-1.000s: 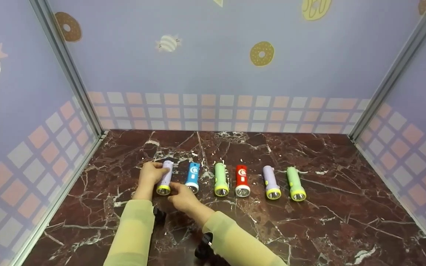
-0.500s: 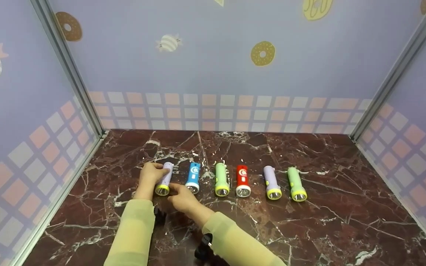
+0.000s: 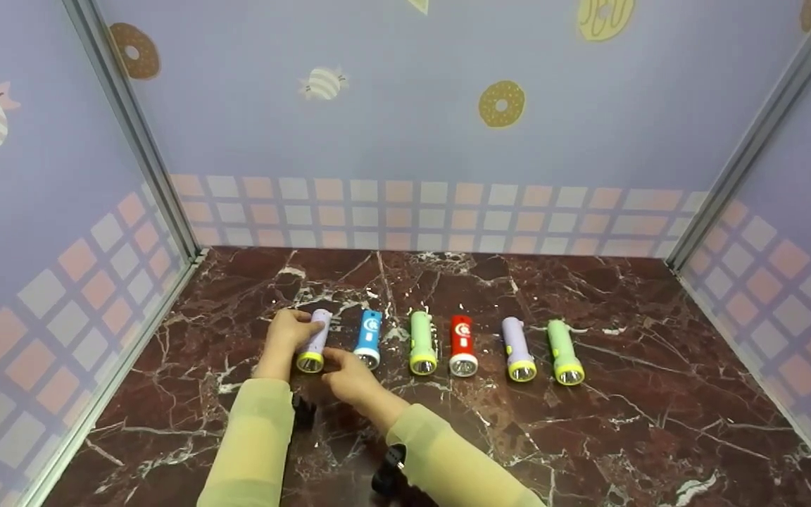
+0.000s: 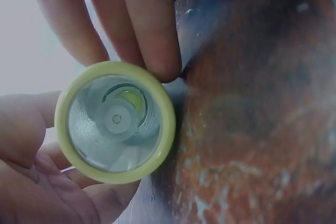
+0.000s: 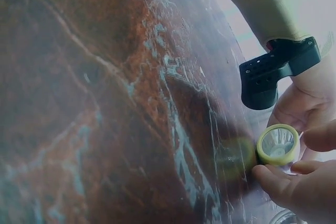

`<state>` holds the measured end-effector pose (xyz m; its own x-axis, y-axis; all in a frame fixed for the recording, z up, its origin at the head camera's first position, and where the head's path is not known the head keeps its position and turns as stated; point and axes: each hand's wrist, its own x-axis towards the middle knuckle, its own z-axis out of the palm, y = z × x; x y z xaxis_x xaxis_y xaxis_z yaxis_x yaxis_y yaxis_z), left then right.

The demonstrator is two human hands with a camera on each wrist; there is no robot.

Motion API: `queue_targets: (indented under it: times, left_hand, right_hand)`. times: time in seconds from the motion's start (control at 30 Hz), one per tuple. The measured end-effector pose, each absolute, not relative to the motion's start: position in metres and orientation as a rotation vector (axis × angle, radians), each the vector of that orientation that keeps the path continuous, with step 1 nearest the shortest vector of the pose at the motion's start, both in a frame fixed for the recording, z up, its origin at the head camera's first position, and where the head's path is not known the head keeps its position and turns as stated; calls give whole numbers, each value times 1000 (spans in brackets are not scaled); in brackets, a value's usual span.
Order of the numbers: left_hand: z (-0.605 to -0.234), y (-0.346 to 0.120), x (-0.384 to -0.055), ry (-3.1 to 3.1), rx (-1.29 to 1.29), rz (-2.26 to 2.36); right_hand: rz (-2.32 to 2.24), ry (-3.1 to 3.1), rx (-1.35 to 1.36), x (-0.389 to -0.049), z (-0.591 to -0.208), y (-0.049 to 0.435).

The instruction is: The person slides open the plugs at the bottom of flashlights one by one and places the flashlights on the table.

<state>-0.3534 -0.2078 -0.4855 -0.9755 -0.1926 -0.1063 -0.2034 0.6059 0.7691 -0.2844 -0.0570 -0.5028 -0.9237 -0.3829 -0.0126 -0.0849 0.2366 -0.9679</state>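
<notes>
At the left end of a row of flashlights lies a purple flashlight (image 3: 317,341) with a yellow head, its lens toward me. My left hand (image 3: 288,332) grips its body from the left, thumb across the top. From the right, my right hand (image 3: 353,380) pinches it near the head with its fingertips. In the left wrist view the yellow rim (image 4: 167,129) and clear lens face the camera, with fingers of both hands around it. The right wrist view shows the same yellow-rimmed head (image 5: 278,144) between fingers, close to the table. A blue flashlight (image 3: 368,338) lies just right of it.
Farther right lie a light green flashlight (image 3: 421,341), a red flashlight (image 3: 462,345), another purple flashlight (image 3: 516,345) and another green flashlight (image 3: 563,348). All rest on a dark red marbled table (image 3: 588,451). Patterned panels (image 3: 405,141) enclose the back and sides.
The held purple flashlight has shifted very slightly toward me, its tail end a little lower in view. Both hands stay nearly in place, and the other flashlights lie as before.
</notes>
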Motion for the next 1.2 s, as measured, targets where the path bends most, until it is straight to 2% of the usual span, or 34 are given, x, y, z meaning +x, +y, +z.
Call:
queue_targets:
  times: [0.67,1.2]
  left_hand:
    - [-481,-208,-351,2771,-357,1326]
    - [-473,-202,-354,2968,-446,1332]
  right_hand:
    - [-1776,2300,-369,-288,-495,-48]
    - [-1911,2231,-339,-299,-479,-33]
